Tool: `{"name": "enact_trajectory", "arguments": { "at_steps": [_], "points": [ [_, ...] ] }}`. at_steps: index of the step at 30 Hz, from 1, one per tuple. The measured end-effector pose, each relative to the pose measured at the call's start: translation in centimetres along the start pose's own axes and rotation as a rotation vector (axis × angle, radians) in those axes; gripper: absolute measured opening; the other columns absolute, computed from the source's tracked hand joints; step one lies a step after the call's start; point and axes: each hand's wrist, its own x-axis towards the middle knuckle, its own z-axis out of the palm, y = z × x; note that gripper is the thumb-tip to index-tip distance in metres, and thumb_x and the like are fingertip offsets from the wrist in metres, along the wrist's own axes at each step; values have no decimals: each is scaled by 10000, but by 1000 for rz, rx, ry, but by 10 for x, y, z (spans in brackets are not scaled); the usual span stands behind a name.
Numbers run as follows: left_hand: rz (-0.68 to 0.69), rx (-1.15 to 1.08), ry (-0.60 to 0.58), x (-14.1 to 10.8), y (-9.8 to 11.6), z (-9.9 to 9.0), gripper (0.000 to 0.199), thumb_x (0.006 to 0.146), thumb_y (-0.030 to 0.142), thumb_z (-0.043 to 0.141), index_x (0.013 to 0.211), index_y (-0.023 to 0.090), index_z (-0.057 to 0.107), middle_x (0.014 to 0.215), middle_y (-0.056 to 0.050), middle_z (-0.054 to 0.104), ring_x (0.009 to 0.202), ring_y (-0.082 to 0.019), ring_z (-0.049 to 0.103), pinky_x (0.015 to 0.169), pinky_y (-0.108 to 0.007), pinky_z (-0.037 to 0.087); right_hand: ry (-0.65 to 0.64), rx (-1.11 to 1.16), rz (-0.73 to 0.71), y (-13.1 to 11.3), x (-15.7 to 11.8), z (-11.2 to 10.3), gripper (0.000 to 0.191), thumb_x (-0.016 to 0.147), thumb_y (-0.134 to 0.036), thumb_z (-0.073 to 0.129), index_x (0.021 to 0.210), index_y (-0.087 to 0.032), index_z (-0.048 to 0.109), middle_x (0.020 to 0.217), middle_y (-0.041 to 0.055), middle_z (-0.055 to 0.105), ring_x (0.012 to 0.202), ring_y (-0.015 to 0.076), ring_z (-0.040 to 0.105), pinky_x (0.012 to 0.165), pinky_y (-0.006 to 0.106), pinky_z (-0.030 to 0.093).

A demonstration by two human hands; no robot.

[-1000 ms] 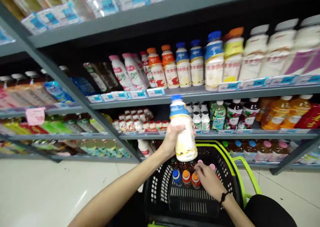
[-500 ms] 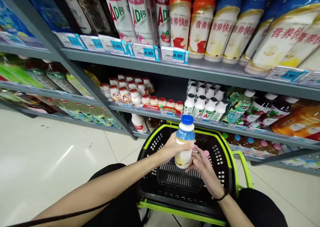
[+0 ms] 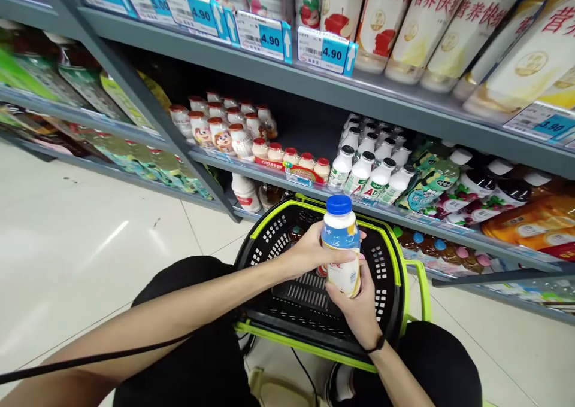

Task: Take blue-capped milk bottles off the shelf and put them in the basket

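A white drink bottle (image 3: 342, 239) with a blue cap and a blue and yellow label is held between my two hands above the basket, tilted slightly. My left hand (image 3: 314, 250) wraps round its middle from the left, thumb across the front. Lower down, my right hand (image 3: 359, 296) grips the bottle's base from the right, its thumb at the bottom edge. Beneath them is a black shopping basket (image 3: 296, 317) with a lime-green rim; a few items inside are mostly hidden by my hands and the bottle.
Ahead stands a grey shelf (image 3: 314, 99) of drinks. Its middle level carries red-capped small bottles (image 3: 240, 140), black-capped white bottles (image 3: 359, 170) and larger juice bottles (image 3: 485, 194). Price tags (image 3: 265, 36) line the upper edge. A green handle (image 3: 420, 293) sticks out right of the basket.
My right hand has closed on the bottle's lower part, where its fingers were looser before. The bottle has turned a little, and the view has tipped lower and closer to the shelf.
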Motion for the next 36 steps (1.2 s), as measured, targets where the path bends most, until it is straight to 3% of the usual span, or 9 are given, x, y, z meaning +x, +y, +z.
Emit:
{"name": "enact_trajectory", "arguments": {
  "at_steps": [4, 8, 12, 14, 16, 21, 25, 31, 36],
  "points": [
    [99, 49, -30, -2, 5, 3, 581, 647, 233, 924, 1153, 162, 649, 1257, -147, 711, 1128, -292, 694, 996, -442, 541, 193, -171, -86, 2, -3, -2, 544, 729, -376, 846, 1115, -225, 494, 1020, 28, 606, 851, 173, 623, 763, 304, 553],
    [67, -74, -7, -4, 7, 1, 627, 601, 223, 948, 1150, 163, 652, 1183, -126, 731, 1092, -288, 704, 981, -439, 542, 162, -153, -102, 0, -1, -7, 639, 714, -434, 858, 1195, -223, 493, 1125, 76, 601, 950, 213, 628, 778, 319, 563],
    [26, -183, -10, -4, 16, -7, 535, 614, 289, 945, 1061, 119, 706, 1165, -155, 737, 1107, -294, 695, 975, -409, 537, -253, 314, 117, -11, 2, -7, 595, 845, -601, 703, 1271, -231, 513, 1065, 102, 653, 812, 228, 646, 515, 280, 519],
    [42, -196, -38, -3, 21, -12, 511, 634, 288, 934, 1062, 111, 717, 1189, -171, 732, 1110, -289, 693, 972, -399, 537, -510, 532, 237, -15, 1, -5, 610, 881, -687, 602, 1246, -199, 571, 999, 127, 687, 793, 251, 659, 457, 275, 489],
    [83, -201, -71, -1, 24, -17, 526, 637, 272, 931, 1095, 124, 719, 1226, -171, 723, 1102, -279, 697, 965, -395, 542, -642, 620, 293, -14, -1, -3, 632, 876, -716, 591, 1197, -172, 615, 947, 140, 712, 778, 259, 671, 453, 278, 491],
    [146, -124, -178, 2, 22, -24, 548, 707, 259, 884, 1213, 161, 698, 1399, -173, 640, 1233, -291, 641, 1071, -440, 488, -429, 379, 153, -1, -7, -3, 444, 849, -521, 761, 1090, -186, 600, 744, 39, 703, 556, 160, 589, 486, 262, 474],
    [174, -136, -246, 3, 17, -24, 521, 787, 369, 820, 1246, 163, 684, 1413, -189, 624, 1321, -329, 582, 1155, -528, 411, -184, 141, 32, 4, -10, -5, 506, 742, -351, 880, 1107, -222, 553, 844, -14, 659, 701, 141, 598, 668, 258, 513],
    [167, -187, -217, 6, 14, -22, 637, 791, 639, 719, 1188, 141, 718, 1325, -198, 680, 1249, -331, 623, 1129, -521, 429, -160, 3, -14, 4, -11, -1, 631, 700, -286, 890, 1189, -234, 495, 939, -22, 634, 776, 140, 598, 720, 248, 503],
    [153, -206, -184, 9, 12, -25, 677, 805, 691, 654, 1184, 134, 727, 1302, -188, 699, 1215, -316, 638, 1109, -496, 437, -153, 11, 17, 5, -10, -1, 647, 693, -298, 898, 1198, -235, 498, 894, -30, 649, 740, 136, 603, 705, 242, 508]
  ]
}}
